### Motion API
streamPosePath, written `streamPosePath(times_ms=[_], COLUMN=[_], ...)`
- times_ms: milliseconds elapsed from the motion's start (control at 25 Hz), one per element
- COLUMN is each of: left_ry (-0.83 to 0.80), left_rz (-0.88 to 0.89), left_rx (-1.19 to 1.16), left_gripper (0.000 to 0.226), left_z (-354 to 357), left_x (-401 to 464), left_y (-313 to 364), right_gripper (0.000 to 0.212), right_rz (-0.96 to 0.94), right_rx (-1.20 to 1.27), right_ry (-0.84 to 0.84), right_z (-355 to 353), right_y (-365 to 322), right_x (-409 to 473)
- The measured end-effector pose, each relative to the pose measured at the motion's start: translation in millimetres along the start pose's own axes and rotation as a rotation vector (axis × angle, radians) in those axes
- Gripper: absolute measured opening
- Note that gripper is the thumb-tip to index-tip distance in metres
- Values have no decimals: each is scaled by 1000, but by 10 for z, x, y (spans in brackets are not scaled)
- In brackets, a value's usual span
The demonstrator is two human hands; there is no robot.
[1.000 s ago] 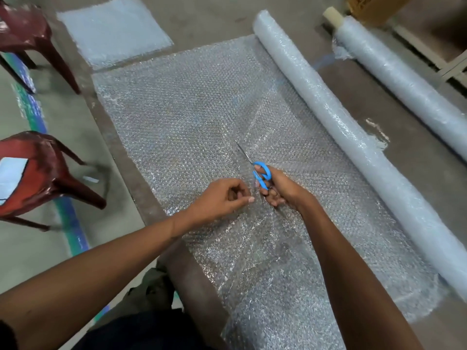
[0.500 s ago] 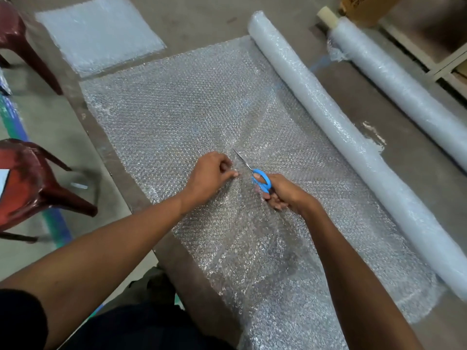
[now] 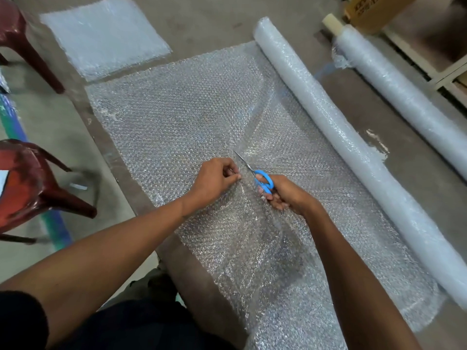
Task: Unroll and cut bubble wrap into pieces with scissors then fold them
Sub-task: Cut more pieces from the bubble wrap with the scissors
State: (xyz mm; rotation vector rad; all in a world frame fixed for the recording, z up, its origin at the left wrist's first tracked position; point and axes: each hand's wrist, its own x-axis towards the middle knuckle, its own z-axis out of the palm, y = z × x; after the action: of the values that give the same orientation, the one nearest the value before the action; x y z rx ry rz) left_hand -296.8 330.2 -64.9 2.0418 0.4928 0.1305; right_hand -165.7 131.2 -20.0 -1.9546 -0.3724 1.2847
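Wrap (image 3: 177,117) lies unrolled flat on the floor from its roll (image 3: 336,137), so the scissors (image 3: 255,174) can run across it. The left hand (image 3: 214,180) pinches the wrap beside the blades to keep it taut; the right hand (image 3: 285,193) curls through the handles, cutting.

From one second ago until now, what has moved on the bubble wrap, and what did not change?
The scissors in the right hand have advanced farther up the unrolled bubble wrap sheet, away from the person, lengthening the cut. The left hand moved along with them, pinching the wrap just left of the blades. Nothing was let go. The roll and the folded piece lie as before.
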Motion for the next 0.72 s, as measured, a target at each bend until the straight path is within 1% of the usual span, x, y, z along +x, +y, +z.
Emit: streamPosePath(times_ms=[80, 120, 240, 320, 520, 640, 720], left_ry=[5, 6, 10, 11, -16, -36, -54], left_rz=[25, 37, 44, 33, 27, 5, -23], left_rx=[18, 29, 47, 61, 33, 8, -16], left_gripper=[7, 7, 8, 9, 9, 8, 9], left_z=[-14, -21, -24, -21, -46, -86, -107], left_x=[-4, -2, 13, 29, 56, 78, 78], left_y=[-4, -8, -19, -23, 6, -5, -24], right_gripper=[41, 40, 52, 59, 51, 53, 51], right_rz=[-1, 7, 56, 53, -4, 10, 32], right_rx=[-16, -16, 12, 20, -37, -84, -68], right_ry=[3, 5, 16, 20, 14, 29, 36], right_z=[1, 8, 47, 62, 59, 77, 99], right_y=[-23, -33, -64, -92, -210, -262, -280], right_x=[4, 12, 47, 112, 213, 222, 226])
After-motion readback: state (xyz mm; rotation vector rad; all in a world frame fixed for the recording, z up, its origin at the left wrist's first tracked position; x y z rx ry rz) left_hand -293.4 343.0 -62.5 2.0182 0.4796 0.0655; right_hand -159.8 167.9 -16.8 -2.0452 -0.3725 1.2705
